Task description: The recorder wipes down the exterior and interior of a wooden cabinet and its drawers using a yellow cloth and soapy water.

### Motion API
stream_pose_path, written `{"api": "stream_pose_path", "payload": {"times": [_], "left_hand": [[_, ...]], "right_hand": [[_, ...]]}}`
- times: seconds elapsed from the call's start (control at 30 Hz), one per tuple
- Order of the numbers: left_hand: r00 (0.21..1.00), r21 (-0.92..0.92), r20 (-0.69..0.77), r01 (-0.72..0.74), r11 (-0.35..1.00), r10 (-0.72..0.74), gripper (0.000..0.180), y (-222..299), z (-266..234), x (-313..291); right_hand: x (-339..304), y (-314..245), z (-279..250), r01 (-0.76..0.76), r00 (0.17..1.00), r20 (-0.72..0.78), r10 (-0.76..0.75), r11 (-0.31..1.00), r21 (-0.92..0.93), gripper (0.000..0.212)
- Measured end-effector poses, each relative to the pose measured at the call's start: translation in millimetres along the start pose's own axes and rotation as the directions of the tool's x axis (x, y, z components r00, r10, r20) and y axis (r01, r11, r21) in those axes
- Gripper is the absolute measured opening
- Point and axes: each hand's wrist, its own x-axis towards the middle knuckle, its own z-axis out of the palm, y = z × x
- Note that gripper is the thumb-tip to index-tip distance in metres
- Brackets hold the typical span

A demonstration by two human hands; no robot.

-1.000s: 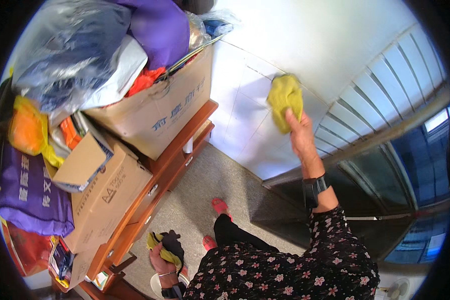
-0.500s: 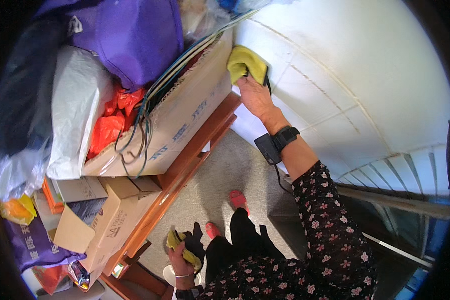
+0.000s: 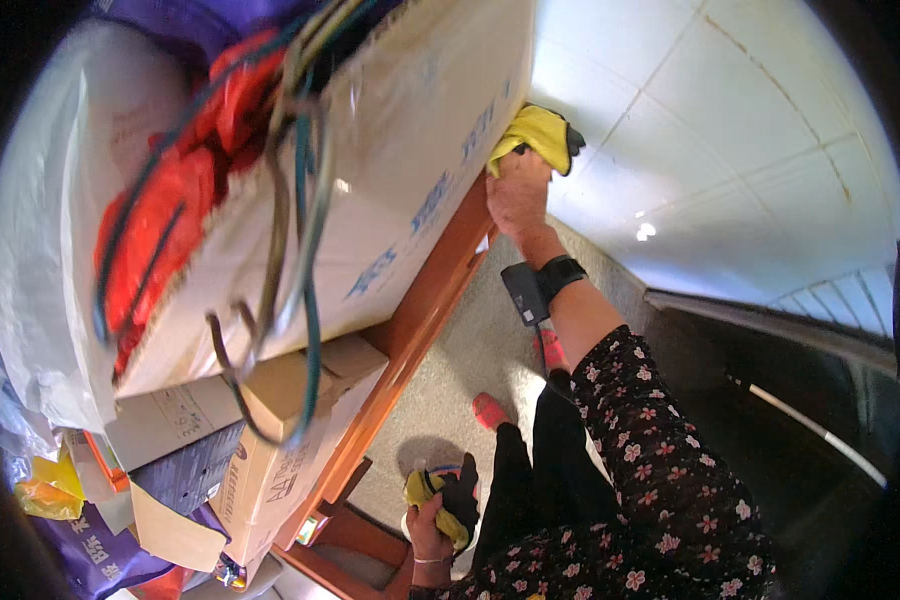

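Observation:
My right hand [image 3: 519,198] is closed on a yellow cloth with a black side [image 3: 537,138]. It holds the cloth in the corner where the white tiled wall [image 3: 640,140] meets a large cardboard box [image 3: 390,190], just above a reddish-brown wooden edge [image 3: 425,315]. Whether the cloth presses on the wall cannot be made out. Low down near my legs, my left hand [image 3: 429,537] grips a second yellow and black cloth [image 3: 454,503], bunched up. Part of a pale round container shows behind that cloth.
Loose cables [image 3: 288,260] dangle over the front of the box, beside red plastic bags [image 3: 165,220] and a whitish plastic bag [image 3: 55,230]. Smaller cartons [image 3: 288,455] stand on the wooden furniture below. To the right lies a dark surface with a white strip [image 3: 820,435].
My right hand with its cloth has come down from the wall into the corner by the box. The view has shifted, with the box and cables appearing larger. Both cloths stay in hand.

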Motion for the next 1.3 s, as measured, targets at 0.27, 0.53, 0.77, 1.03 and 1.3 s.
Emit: {"api": "stream_pose_path", "payload": {"times": [0.27, 0.53, 0.77, 1.03, 1.3], "left_hand": [[0.980, 0.182, 0.044, -0.199, 0.963, 0.194, 0.035, 42.4, -8.2, 2.8], [0.784, 0.648, 0.416, -0.611, 0.456, 0.460, 0.034, 83.5, 55.0, 29.3], [0.304, 0.474, 0.823, -0.833, -0.286, 0.479, 0.033, 84.5, 160.3, 69.5], [0.161, 0.293, 0.956, -0.597, -0.747, 0.247, 0.024, 87.0, 231.3, 139.1], [0.071, 0.040, 0.997, -0.463, -0.886, 0.008, 0.055, 103.6, 220.2, 206.0]], "right_hand": [[-193.5, -119.7, 23.8, 0.135, 0.982, 0.107, -0.158, 0.971, 0.200, 0.021], [-238.4, -128.9, 1.5, 0.205, 0.930, 0.173, -0.324, 0.847, 0.490, 0.019], [-136.4, -50.6, -5.7, 0.158, 0.985, 0.006, -0.174, 0.911, 0.382, 0.016], [-158.8, 11.2, 51.3, -0.106, 0.961, -0.156, 0.229, 0.823, 0.557, 0.023], [-144.7, 99.3, 116.3, -0.536, 0.841, 0.306, 0.446, 0.608, 0.586, 0.029]]}}
